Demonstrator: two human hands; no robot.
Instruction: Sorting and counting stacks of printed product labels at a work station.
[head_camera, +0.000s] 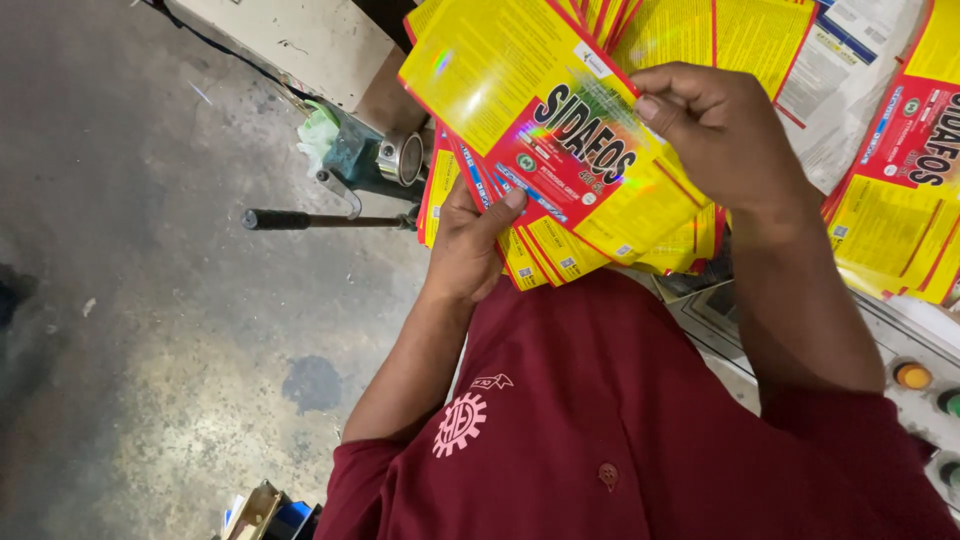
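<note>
My left hand (468, 243) grips a fanned stack of glossy yellow and red printed labels (560, 250) from below, thumb pressed on the front sheet. My right hand (720, 130) pinches the upper right edge of the top label (530, 100), which is lifted and tilted off the stack. Both hands are held in front of my chest, over my dark red shirt (600, 400).
More yellow and red labels (900, 190) lie spread on the surface at the right. A panel with an orange button (912, 376) and green buttons sits at the lower right. A green tool with a black-handled lever (330, 218) stands at the left, above a stained concrete floor (150, 300).
</note>
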